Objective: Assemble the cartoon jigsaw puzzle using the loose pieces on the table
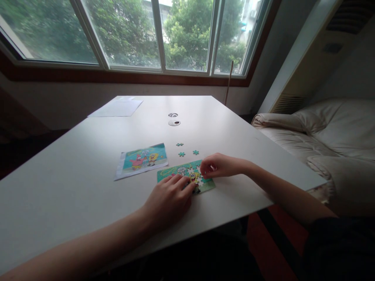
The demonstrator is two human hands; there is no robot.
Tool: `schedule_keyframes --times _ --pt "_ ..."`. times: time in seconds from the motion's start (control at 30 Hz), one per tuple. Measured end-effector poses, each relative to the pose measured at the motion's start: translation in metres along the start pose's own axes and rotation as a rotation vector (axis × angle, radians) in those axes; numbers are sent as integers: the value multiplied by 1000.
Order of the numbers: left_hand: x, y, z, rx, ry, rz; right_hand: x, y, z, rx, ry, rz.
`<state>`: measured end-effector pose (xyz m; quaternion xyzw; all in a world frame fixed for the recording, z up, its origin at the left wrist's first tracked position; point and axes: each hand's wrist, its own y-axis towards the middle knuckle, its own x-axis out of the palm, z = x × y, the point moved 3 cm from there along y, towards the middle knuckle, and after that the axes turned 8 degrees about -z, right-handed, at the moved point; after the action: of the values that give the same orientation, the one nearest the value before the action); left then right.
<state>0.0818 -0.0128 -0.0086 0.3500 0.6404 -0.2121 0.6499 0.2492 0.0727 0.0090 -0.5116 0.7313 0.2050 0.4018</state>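
Observation:
A jigsaw puzzle (171, 171) with cartoon figures on a green-blue ground lies near the table's front edge. Gaps show white in its right half. My left hand (172, 192) rests over its lower left part, fingers spread and pressing lightly on the surface. At the upper right of the puzzle, my right hand (211, 165) has its fingers curled into a pinch against the pieces; whatever sits between the fingertips is hidden. Just beyond the puzzle are loose jigsaw pieces: one (182, 154) and another (196, 152), with a further small piece (179, 144) behind them.
A creased picture sheet (143, 159) with the same cartoon figures lies left of the puzzle. White paper (117, 107) is at the far left of the white table (73, 168). Two round inserts (174, 123) mark the table's middle. A pale sofa (336, 132) stands on the right.

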Motion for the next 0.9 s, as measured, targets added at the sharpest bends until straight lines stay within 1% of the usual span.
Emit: schedule_keyframes --times 0.13,0.27,0.47,0.6,0.67,0.73,0.9 --pt "1 3 -4 10 -35 4 -16 4 12 45 -3 57" --pt "-1 4 -5 16 -64 39 -33 22 31 102 -48 96" --pt "-1 1 -2 50 19 81 -48 73 52 175 -189 111" --pt "1 -1 -2 56 45 64 -52 107 64 287 -205 121" --pt "0 -1 -2 56 47 71 -53 119 67 321 -184 100" --pt "-1 0 -2 60 47 79 -54 126 69 340 -146 52" --pt "-3 0 -2 65 36 71 -53 125 66 388 -76 -20"
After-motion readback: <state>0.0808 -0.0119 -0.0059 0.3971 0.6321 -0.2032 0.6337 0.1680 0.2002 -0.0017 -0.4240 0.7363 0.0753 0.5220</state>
